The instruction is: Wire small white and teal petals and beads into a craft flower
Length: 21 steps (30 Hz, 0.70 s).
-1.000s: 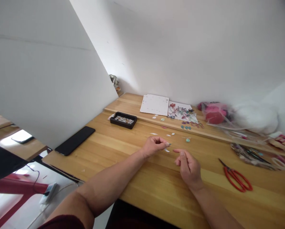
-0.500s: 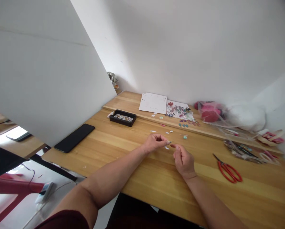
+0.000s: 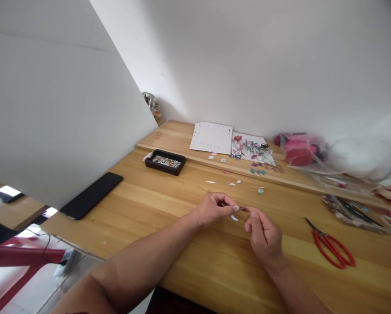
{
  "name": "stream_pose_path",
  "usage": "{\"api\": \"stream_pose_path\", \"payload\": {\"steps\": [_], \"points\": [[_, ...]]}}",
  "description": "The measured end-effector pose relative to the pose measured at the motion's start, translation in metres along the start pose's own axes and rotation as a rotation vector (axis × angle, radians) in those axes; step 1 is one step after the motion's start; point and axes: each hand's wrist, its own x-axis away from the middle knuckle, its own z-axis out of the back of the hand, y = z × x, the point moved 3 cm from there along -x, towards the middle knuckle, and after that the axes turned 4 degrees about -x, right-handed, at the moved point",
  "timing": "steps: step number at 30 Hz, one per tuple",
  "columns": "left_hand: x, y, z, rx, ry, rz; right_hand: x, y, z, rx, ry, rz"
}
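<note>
My left hand (image 3: 213, 207) and my right hand (image 3: 263, 235) meet over the middle of the wooden table (image 3: 182, 244). Both are pinched, fingertips almost touching, around a tiny reddish piece (image 3: 243, 209) held between them; it is too small to name. A small white petal-shaped scrap (image 3: 234, 217) lies on the wood just below the fingertips. More white scraps (image 3: 231, 183) and a small teal bead (image 3: 260, 191) lie a little farther back.
A black tray of small beads (image 3: 164, 162) sits at the back left, a black phone (image 3: 91, 195) near the left edge. White sheets (image 3: 211, 137) with colourful small pieces (image 3: 252, 151), pink bagged material (image 3: 298, 152) and red scissors (image 3: 334, 248) lie to the right.
My right hand has moved left and up to meet my left hand, and its fingers have closed into a pinch at the left fingertips. The view has shifted slightly.
</note>
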Motion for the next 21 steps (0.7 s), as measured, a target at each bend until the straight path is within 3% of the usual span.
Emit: {"api": "stream_pose_path", "payload": {"steps": [11,15,21], "points": [[0.009,0.009,-0.004,0.004,-0.009,0.061,0.007,-0.005,0.006,-0.138,-0.014,-0.054],[0.01,0.01,-0.004,0.002,-0.01,0.055,0.013,-0.01,0.002,-0.201,-0.064,-0.017],[0.008,0.009,-0.001,0.047,0.017,0.059,0.016,-0.019,0.004,-0.266,-0.037,0.018]]}}
